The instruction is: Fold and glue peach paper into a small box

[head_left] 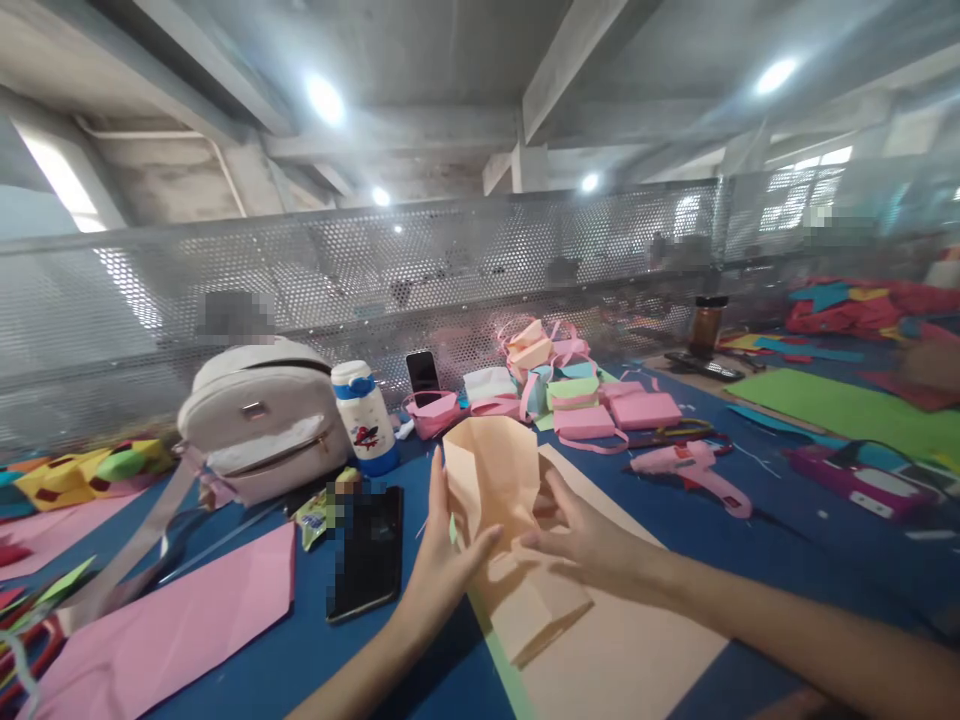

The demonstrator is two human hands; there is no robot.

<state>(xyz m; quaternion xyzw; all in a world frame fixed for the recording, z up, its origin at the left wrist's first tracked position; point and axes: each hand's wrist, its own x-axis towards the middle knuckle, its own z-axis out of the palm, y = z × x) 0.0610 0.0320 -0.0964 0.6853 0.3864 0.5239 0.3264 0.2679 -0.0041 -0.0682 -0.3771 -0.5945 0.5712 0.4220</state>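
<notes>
Paper form (491,465), long axis pointing away; left grip (448,562), right grip (576,532) half-curled, holding it

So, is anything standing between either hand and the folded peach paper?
Nothing visible: the left hand and right hand both touch the folded peach paper directly. The pink glue gun lies farther right.
</notes>
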